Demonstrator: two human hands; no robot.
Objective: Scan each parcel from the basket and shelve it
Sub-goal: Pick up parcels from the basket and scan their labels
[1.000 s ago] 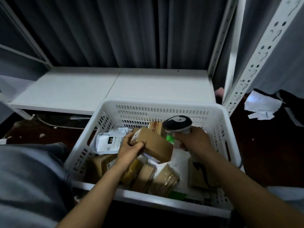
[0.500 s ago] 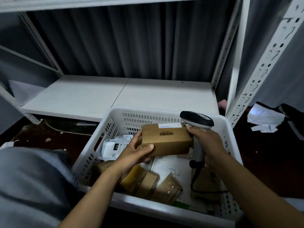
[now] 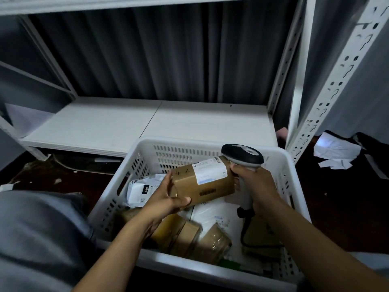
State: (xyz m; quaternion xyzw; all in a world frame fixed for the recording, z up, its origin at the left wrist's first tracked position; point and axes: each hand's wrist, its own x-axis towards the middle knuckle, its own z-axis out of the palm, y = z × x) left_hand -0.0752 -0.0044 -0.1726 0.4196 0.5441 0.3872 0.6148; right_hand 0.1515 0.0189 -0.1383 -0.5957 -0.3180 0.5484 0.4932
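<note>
My left hand (image 3: 166, 198) grips the left end of a brown cardboard parcel (image 3: 205, 181) above the white slotted basket (image 3: 147, 152). A white shipping label with a barcode lies on the parcel's top right. My right hand (image 3: 255, 183) holds the handle of a grey and black barcode scanner (image 3: 242, 153), whose head sits right at the parcel's right end. Below, the basket holds several more brown parcels (image 3: 193, 239) and white mail bags (image 3: 141, 191). The scanner's black cable runs down into the basket.
A white shelf board (image 3: 147, 123) lies just behind the basket, with dark curtain behind it. White perforated shelf posts (image 3: 328, 89) stand at the right. Crumpled white paper (image 3: 334, 150) lies on the dark floor at far right. Grey clothing fills the lower left.
The parcel was lifted out of the basket and turned so its white label faces up. The scanner rose beside the parcel's right end. The view tilted upward.
</note>
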